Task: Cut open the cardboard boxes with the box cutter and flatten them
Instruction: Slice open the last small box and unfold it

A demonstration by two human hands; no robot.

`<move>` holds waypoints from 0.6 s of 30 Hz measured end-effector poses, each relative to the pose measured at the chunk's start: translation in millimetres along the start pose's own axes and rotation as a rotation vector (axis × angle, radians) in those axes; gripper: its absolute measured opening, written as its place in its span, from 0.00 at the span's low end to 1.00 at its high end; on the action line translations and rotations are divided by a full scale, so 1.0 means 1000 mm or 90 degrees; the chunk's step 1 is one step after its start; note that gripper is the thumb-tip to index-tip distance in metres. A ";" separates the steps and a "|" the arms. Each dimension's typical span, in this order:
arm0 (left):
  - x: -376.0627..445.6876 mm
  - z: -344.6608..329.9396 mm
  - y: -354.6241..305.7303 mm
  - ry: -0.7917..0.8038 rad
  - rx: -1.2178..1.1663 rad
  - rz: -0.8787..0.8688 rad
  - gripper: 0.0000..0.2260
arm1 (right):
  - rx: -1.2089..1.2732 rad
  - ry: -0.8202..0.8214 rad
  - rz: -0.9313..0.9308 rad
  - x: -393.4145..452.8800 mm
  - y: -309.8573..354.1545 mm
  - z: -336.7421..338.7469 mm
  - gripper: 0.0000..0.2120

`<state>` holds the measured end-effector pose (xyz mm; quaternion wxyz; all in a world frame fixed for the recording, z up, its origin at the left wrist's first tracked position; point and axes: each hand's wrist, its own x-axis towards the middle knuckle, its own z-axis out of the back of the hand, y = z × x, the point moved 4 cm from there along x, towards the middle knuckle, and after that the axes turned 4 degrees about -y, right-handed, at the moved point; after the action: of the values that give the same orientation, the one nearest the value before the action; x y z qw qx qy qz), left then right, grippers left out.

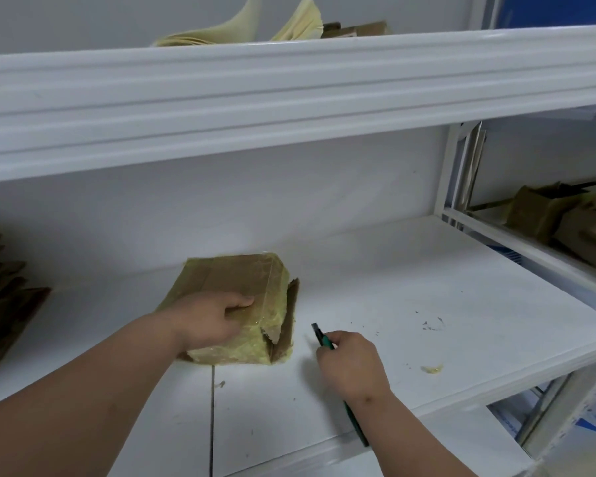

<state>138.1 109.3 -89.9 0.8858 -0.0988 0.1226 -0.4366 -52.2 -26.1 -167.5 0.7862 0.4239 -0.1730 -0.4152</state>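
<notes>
Pressing left hand on taped box — right hand gripping box cutter.

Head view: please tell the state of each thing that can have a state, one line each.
cardboard box: taped, right end torn open, not flattened.
box cutter: blade out, clear of the box.
left hand: presses on the box top.
right hand: grips the cutter.
flattened cardboard: stacked at left.
</notes>
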 end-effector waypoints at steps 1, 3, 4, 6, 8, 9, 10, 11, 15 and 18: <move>-0.001 0.002 -0.006 -0.004 0.021 0.006 0.24 | -0.017 -0.002 0.006 0.003 0.001 0.002 0.06; -0.003 0.001 -0.020 -0.026 0.100 0.008 0.28 | -0.094 0.001 0.028 0.008 0.003 0.001 0.06; -0.003 0.000 -0.028 -0.054 0.143 0.005 0.30 | -0.142 0.006 0.037 0.011 0.003 -0.002 0.06; -0.004 -0.004 -0.036 -0.116 0.210 -0.017 0.28 | -0.222 0.007 0.057 0.016 0.001 -0.005 0.13; -0.002 -0.007 -0.033 -0.129 0.204 -0.040 0.26 | -0.276 -0.001 0.069 0.022 0.000 -0.002 0.17; 0.001 -0.009 -0.025 -0.106 0.185 -0.051 0.27 | -0.298 0.001 0.069 0.024 0.000 0.000 0.19; 0.003 -0.010 -0.016 -0.069 0.169 -0.052 0.29 | -0.322 0.003 0.070 0.026 0.000 0.002 0.20; 0.002 -0.009 -0.005 -0.038 0.157 -0.054 0.29 | -0.344 0.006 0.072 0.027 0.000 0.003 0.21; -0.011 0.008 0.032 -0.071 0.187 -0.022 0.29 | -0.386 0.007 0.115 0.028 0.009 -0.005 0.27; -0.024 0.010 0.040 -0.101 0.207 0.049 0.25 | -0.354 0.025 0.167 0.029 0.022 -0.021 0.25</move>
<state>157.3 153.3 -88.6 0.9131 0.0165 -0.0164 -0.4071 -10.5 -31.9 -164.2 0.9220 0.1743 -0.0908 -0.3335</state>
